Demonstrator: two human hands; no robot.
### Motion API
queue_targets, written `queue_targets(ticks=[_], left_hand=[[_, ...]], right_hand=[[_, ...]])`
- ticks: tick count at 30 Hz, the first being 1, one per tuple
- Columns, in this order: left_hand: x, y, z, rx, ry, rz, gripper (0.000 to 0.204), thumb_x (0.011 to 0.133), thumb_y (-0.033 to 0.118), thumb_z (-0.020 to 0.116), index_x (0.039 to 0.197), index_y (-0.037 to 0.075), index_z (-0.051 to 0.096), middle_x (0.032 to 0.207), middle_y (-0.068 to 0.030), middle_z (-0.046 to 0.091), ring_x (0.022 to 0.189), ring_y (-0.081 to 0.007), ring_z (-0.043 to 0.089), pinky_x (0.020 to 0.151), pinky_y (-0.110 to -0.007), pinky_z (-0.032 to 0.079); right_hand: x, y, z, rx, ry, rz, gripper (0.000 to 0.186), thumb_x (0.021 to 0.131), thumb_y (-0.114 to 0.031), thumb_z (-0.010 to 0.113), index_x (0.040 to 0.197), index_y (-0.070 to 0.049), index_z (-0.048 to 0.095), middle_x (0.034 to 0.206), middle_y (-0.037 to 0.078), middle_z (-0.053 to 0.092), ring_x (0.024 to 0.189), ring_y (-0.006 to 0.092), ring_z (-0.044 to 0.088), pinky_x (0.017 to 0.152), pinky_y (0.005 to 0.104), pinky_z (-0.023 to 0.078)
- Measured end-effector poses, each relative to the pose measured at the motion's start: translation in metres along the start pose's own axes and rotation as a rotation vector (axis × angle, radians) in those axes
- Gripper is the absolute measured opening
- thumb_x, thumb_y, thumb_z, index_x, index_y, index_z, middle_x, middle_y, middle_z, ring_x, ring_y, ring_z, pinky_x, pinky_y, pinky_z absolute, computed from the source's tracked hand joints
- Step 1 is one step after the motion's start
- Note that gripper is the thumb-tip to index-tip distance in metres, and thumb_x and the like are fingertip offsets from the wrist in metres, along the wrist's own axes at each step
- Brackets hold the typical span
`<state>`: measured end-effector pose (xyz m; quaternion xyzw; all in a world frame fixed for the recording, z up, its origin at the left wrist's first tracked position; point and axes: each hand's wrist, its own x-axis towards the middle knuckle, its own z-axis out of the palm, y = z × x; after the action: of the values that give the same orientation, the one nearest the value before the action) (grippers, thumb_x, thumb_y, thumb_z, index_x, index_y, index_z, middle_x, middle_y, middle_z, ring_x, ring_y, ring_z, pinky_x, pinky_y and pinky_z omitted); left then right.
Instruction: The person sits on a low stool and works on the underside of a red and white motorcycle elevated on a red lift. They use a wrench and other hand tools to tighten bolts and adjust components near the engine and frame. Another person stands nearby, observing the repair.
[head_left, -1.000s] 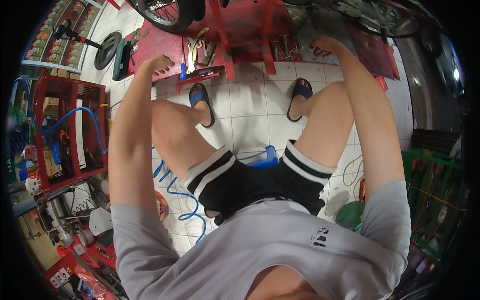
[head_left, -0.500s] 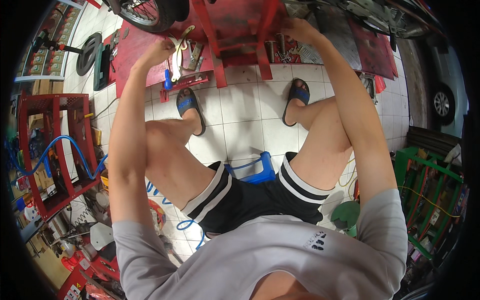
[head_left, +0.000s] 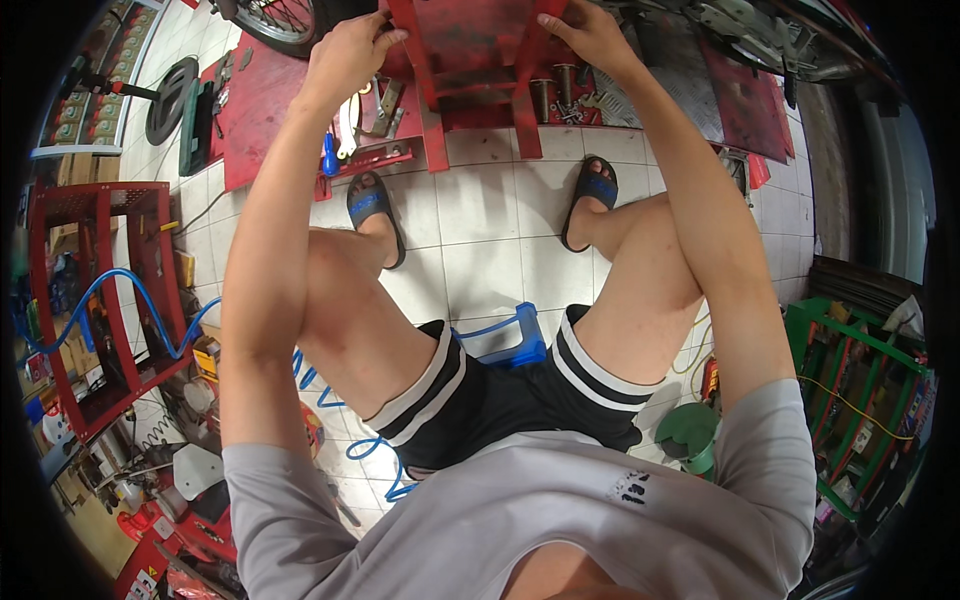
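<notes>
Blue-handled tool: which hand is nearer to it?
Left. The left hand is beyond the blue-handled tool, at the left side of the red stand; the right hand is farther off, at the stand's right side.

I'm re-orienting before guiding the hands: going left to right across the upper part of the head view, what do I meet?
Dark green case → left hand → red metal stand → right hand → motorcycle parts.

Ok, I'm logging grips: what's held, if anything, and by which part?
Apparently the red stand, by its uprights: left hand at one, right hand at the other.
</notes>
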<state>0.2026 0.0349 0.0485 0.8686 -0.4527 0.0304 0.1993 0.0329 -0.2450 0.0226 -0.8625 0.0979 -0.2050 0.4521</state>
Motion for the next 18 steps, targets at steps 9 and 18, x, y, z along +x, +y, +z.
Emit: queue_targets(ticks=[9, 18], left_hand=[[0.008, -0.014, 0.018, -0.285, 0.009, -0.009, 0.038, 0.093, 0.034, 0.057, 0.108, 0.000, 0.063, 0.084, -0.0165, 0.067, 0.073, -0.0262, 0.064, 0.070, -0.036, 0.049], [0.006, -0.017, 0.014, -0.323, -0.109, 0.002, 0.044, 0.096, 0.036, 0.054, 0.122, 0.000, 0.058, 0.092, -0.0145, 0.068, 0.078, -0.0201, 0.063, 0.075, -0.032, 0.049]], right_hand=[[-0.001, -0.011, 0.005, -0.006, 0.026, 0.033, 0.038, 0.084, -0.014, 0.071, 0.117, 0.001, 0.058, 0.092, 0.012, 0.070, 0.082, 0.0166, 0.065, 0.074, 0.0316, 0.052], [-0.010, -0.005, -0.007, -0.412, -0.354, 0.234, 0.050, 0.089, -0.041, 0.061, 0.121, -0.003, 0.056, 0.083, 0.008, 0.068, 0.070, 0.0186, 0.068, 0.068, 0.0319, 0.055]])
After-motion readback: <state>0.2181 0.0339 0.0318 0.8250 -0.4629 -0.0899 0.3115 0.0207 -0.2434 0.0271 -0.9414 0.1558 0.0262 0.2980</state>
